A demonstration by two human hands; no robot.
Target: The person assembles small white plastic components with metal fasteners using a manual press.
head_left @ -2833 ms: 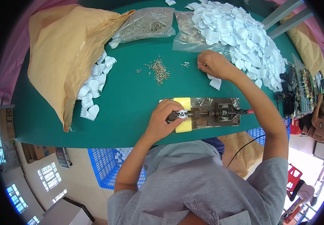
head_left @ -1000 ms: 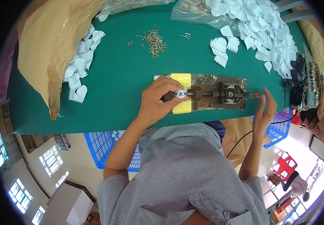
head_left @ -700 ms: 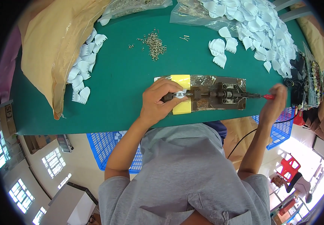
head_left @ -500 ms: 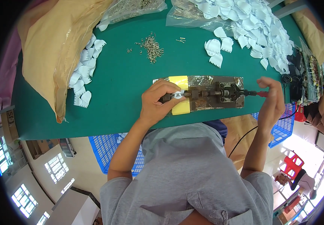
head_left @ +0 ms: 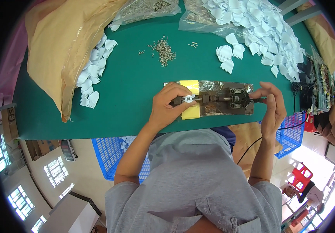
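My left hand (head_left: pixel 166 105) is closed, thumb and forefinger pinching a small white plastic piece (head_left: pixel 189 99) at the left end of a dark metal fixture (head_left: pixel 218 107). Yellow tape (head_left: pixel 190 112) lies across the fixture near these fingertips. A toggle clamp (head_left: pixel 236 98) is mounted on the fixture's right half. Its handle (head_left: pixel 256 100) points right into my right hand (head_left: pixel 274 110), whose curled fingers and thumb close around the handle's end. That end is mostly hidden by the fingers.
Small metal clips (head_left: pixel 164 52) lie heaped beyond the fixture, with a few pins (head_left: pixel 192 44) beside them. White toothed plastic pieces (head_left: pixel 268 35) pile up at far right; more spill from a brown paper sack (head_left: pixel 55 58) at left. Blue baskets (head_left: pixel 105 159) stand below the green table (head_left: pixel 132 85).
My right hand has moved left along the clamp handle, covering its red end that showed before. My left hand keeps its pinch on the white piece. The whole view has shifted slightly.
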